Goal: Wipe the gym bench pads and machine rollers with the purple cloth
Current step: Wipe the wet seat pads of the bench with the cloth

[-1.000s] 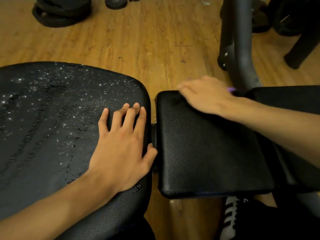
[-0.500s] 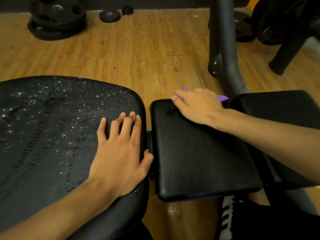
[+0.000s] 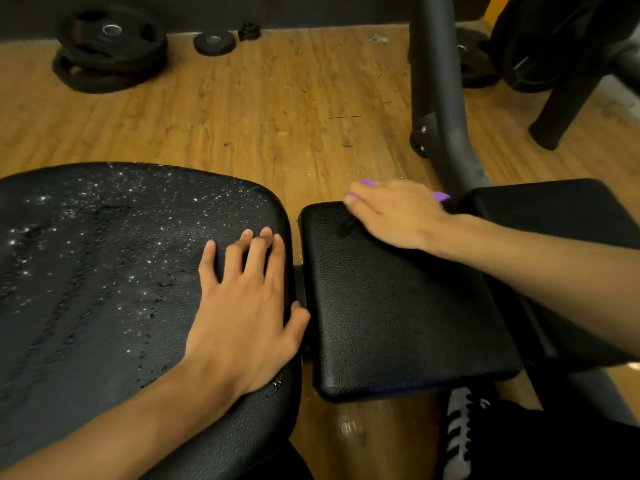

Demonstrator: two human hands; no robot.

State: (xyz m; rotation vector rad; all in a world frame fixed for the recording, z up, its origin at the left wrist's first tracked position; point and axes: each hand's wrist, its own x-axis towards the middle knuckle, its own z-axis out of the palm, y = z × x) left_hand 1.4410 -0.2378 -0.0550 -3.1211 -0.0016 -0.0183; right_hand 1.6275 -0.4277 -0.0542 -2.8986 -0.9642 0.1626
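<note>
At the small pad's (image 3: 398, 306) far edge, the right hand (image 3: 391, 213) pressed flat on the cloth (image 3: 441, 196); the unwiped length lay nearward. The left hand (image 3: 242, 306) rested spread on the wet pad (image 3: 104, 271).

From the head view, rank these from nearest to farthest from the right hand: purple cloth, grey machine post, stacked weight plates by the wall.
1. purple cloth: under the right hand, at the small pad's far edge.
2. grey machine post: just behind the hand, to its right.
3. stacked weight plates: far left, by the wall.
</note>
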